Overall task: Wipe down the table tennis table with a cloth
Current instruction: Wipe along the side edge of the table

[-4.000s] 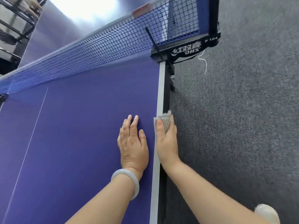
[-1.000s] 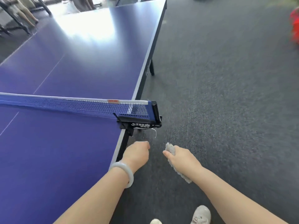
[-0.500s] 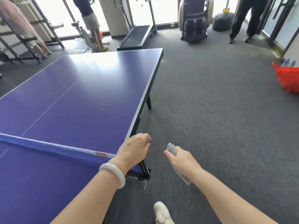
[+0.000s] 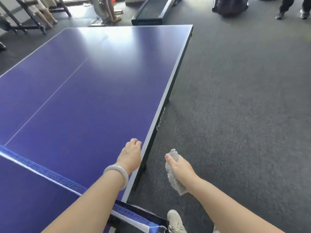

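The person has walked on past the net (image 4: 42, 170). The left hand (image 4: 132, 155) now hangs loosely curled and empty over the table's (image 4: 84, 81) right edge. The right hand (image 4: 180, 165) clutches the cloth (image 4: 175, 184) just right of the table, above the carpet (image 4: 235, 115).

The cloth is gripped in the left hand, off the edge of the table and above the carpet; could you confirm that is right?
Not quite: the head view shows the cloth gripped in the right hand, off the edge of the table and above the carpet.
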`<state>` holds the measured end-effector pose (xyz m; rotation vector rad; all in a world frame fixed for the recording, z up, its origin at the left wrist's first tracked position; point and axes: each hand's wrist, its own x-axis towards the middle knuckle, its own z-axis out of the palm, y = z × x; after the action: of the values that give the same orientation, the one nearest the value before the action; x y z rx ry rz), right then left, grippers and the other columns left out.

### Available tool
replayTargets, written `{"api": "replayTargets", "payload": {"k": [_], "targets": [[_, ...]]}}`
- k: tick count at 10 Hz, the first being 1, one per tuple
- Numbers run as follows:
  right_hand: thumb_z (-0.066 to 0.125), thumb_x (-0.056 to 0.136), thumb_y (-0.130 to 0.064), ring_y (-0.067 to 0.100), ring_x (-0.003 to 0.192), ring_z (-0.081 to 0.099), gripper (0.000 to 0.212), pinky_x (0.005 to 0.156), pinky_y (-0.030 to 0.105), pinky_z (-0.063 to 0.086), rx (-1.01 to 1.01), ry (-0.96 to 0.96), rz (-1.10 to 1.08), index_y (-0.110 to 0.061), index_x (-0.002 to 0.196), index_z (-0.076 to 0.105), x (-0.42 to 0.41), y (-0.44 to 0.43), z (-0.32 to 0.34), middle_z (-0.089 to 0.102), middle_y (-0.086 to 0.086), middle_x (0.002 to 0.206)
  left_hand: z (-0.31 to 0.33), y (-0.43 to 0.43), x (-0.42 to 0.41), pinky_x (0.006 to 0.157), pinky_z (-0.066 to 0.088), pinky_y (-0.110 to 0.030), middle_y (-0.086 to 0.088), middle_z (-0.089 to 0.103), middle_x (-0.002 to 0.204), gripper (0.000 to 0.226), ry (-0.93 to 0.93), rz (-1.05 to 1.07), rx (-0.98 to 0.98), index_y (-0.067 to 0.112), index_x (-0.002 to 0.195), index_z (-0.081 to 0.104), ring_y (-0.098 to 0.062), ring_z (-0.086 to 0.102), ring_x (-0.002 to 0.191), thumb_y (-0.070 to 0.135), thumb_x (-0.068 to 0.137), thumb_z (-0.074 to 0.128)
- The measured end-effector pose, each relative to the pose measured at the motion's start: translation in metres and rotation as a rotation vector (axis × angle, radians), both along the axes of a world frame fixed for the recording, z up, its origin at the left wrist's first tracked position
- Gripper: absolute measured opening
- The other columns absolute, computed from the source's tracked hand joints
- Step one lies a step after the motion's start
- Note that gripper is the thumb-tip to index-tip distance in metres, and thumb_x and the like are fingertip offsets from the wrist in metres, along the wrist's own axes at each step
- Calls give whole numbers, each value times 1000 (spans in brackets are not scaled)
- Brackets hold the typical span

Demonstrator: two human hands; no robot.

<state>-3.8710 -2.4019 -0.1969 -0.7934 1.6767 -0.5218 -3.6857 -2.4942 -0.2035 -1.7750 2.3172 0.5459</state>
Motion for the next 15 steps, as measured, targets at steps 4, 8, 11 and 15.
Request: {"api": "replayTargets", "payload": {"k": [4, 8, 11, 15], "targets": [[65, 93, -42, 22, 135, 46, 77, 115, 48, 36, 352, -714, 28, -35, 156, 21, 92, -16, -98, 44, -2, 151, -73, -24, 48, 124, 4, -37, 4, -2, 165, 54, -229, 38, -156, 26, 156, -1, -18, -3, 152, 30, 107, 21], [70, 92, -18, 32, 125, 52, 76, 107, 42, 43, 529, -553, 91, 3, 147, 23, 146, -31, -90, 46, 18, 142, -96, -20, 61, 124, 6, -38, 6, 11, 164, 54, -80, 63, -247, 27, 156, 17, -14, 4, 152, 34, 103, 15], [60, 97, -5, 34, 115, 61, 26, 98, 51, 50, 284, -618, -296, 3, 119, 52, 107, -99, -93, 59, 21, 128, -102, -18, 64, 123, 12, -43, 6, 12, 164, 55, -44, 47, -290, 26, 156, 19, -14, 7, 151, 33, 102, 14], [41, 106, -24, 44, 142, 31, 57, 111, 57, 33, 278, -212, 237, -6, 156, 19, 153, -60, -97, 28, 21, 158, -108, -17, 69, 122, 13, -43, 15, 10, 163, 51, 32, 50, -317, 32, 155, 18, -5, 3, 150, 35, 105, 15]]}}
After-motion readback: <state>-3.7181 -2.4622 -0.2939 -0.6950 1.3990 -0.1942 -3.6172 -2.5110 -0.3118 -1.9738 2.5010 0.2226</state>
